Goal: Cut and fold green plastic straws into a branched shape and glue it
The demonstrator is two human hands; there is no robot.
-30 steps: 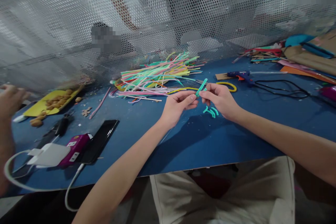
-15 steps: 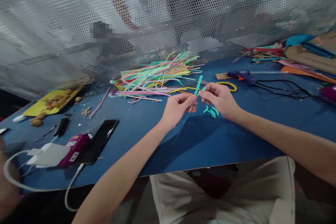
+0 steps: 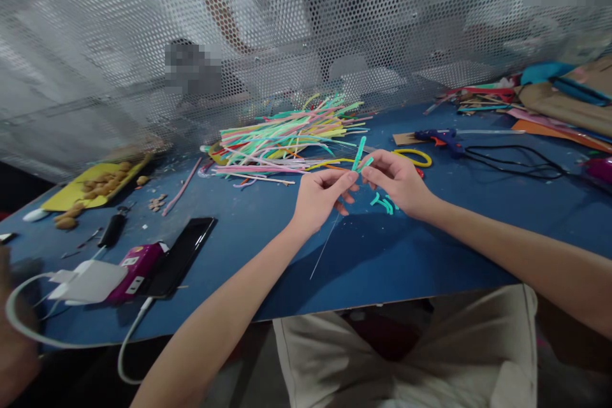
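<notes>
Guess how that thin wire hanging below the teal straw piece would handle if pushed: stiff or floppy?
Probably springy rather than limp: the thin wire hangs straight below the left hand. Likely very light and easy to bend, being hair-thin. The teal straw piece looks light and may slide along it.

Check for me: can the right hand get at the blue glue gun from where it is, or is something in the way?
Probably yes. The glue gun lies in the open on the blue table, just beyond the right hand, with only a yellow loop between. But its fingers are pinching a teal strip, so that goes down first.
</notes>
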